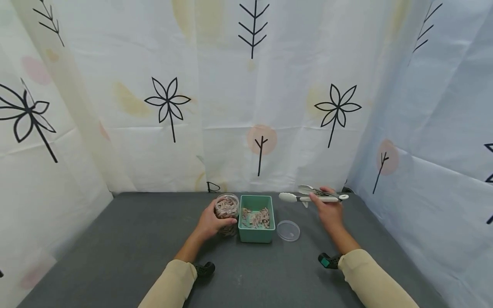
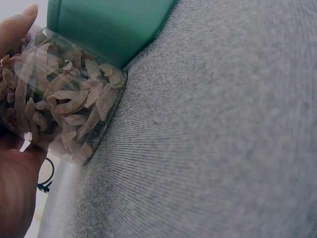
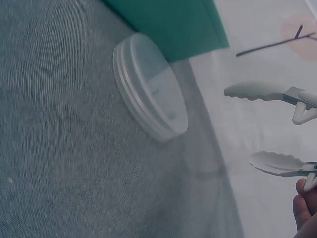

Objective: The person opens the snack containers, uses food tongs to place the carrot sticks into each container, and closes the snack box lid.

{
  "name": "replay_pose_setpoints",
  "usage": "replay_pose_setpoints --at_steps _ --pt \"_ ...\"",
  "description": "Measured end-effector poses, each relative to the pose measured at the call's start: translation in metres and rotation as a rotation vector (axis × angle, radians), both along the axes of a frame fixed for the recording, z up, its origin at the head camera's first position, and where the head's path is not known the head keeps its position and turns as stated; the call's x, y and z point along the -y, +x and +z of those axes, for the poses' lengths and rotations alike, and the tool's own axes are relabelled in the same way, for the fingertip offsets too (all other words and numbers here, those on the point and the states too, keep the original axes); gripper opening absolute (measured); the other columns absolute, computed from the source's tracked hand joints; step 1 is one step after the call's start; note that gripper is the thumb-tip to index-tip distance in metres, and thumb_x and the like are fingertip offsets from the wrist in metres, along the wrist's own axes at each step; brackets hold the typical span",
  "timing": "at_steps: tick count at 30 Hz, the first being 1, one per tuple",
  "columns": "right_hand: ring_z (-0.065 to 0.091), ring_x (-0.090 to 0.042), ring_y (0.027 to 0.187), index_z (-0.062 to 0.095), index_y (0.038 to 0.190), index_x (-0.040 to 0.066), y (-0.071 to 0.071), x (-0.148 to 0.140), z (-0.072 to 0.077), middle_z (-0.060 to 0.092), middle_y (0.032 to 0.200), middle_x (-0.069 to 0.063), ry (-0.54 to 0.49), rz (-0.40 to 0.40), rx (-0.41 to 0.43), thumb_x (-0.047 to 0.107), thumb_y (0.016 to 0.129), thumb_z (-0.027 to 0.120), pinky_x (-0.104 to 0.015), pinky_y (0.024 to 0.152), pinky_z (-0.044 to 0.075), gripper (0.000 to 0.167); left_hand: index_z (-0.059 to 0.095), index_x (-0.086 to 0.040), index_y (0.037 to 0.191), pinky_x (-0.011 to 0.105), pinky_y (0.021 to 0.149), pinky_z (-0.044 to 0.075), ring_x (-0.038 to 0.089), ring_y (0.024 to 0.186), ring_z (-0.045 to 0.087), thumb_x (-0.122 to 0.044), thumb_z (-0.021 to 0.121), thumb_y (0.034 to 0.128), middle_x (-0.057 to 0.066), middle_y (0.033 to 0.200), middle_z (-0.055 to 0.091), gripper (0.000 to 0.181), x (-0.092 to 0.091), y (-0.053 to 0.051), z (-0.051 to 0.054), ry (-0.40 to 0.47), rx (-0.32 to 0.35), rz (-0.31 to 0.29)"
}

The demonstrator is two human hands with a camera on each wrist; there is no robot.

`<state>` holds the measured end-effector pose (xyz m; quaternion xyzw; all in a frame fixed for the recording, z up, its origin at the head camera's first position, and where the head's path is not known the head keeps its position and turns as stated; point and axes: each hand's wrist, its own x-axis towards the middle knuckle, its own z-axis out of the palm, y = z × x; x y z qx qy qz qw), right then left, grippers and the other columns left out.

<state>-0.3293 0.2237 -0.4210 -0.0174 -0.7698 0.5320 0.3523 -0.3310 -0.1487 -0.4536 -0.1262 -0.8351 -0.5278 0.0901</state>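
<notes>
My left hand grips a clear plastic jar standing on the table, its mouth uncovered. Brownish dried strips fill much of the jar in the left wrist view. Touching or almost touching the jar is a green rectangular bin, with similar pieces spread over its bottom. My right hand holds white-tipped tongs above the table, right of the bin. The tongs' two scalloped ends stand apart with nothing between them. Only some right fingers show in the right wrist view.
A round clear lid lies on the table just right of the bin. The dark grey table reaches back to a patterned white curtain, which also hangs along both sides.
</notes>
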Motion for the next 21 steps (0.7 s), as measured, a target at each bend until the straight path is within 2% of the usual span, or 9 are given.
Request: replay_pose_setpoints --at_steps 6,11,15,17,19,21 --pt "0.051 -0.006 0.069 0.062 0.122 0.005 -0.006 -0.01 -0.012 0.067 0.097 -0.017 0.065 -0.019 0.106 0.025 0.082 0.08 -0.022 0.059 0.04 0.048 0.039 -0.009 0.146 0.047 0.085 0.047 0.031 0.11 0.055 -0.03 0.087 0.0743 0.017 0.126 0.054 0.089 0.0 0.001 -0.002 0.018 0.002 -0.022" --pt "0.055 -0.015 0.078 0.058 0.128 0.003 -0.007 -0.016 -0.021 0.066 0.107 -0.022 0.051 0.012 0.165 0.024 0.082 0.08 -0.024 0.064 0.041 0.055 0.039 -0.008 0.147 0.048 0.085 0.047 0.032 0.111 0.055 -0.027 0.086 0.0756 0.018 0.127 0.053 0.088 0.001 0.001 -0.003 0.011 -0.022 -0.047" --pt "0.055 -0.027 0.098 0.05 0.136 0.003 -0.002 -0.024 -0.026 0.058 0.123 -0.023 0.035 0.063 0.232 0.025 0.085 0.078 -0.031 0.076 0.04 0.062 0.038 -0.009 0.147 0.048 0.085 0.047 0.032 0.111 0.055 -0.027 0.086 0.0753 0.017 0.127 0.053 0.089 0.002 0.001 -0.005 0.016 -0.02 -0.052" --pt "0.052 -0.027 0.105 0.046 0.139 0.001 0.002 -0.029 -0.026 0.053 0.131 -0.023 0.006 0.108 0.251 0.022 0.088 0.075 -0.031 0.081 0.039 0.063 0.038 -0.009 0.147 0.048 0.085 0.047 0.031 0.111 0.055 -0.027 0.086 0.0753 0.017 0.127 0.053 0.088 0.002 0.001 -0.005 0.023 -0.016 -0.051" --pt "0.053 -0.017 0.104 0.044 0.14 0.0 0.008 -0.035 -0.026 0.05 0.136 -0.023 -0.007 0.137 0.246 0.021 0.09 0.072 -0.025 0.08 0.039 0.061 0.038 -0.01 0.147 0.047 0.086 0.047 0.031 0.111 0.055 -0.029 0.086 0.0748 0.016 0.127 0.053 0.089 0.002 0.001 -0.005 0.022 -0.005 -0.043" --pt "0.051 -0.015 0.109 0.044 0.141 0.0 0.015 -0.041 -0.025 0.049 0.138 -0.022 -0.026 0.166 0.238 0.021 0.092 0.069 -0.023 0.082 0.038 0.058 0.038 -0.009 0.147 0.048 0.087 0.047 0.031 0.112 0.054 -0.031 0.086 0.0749 0.016 0.127 0.053 0.09 0.003 0.0 -0.004 0.02 -0.008 -0.043"
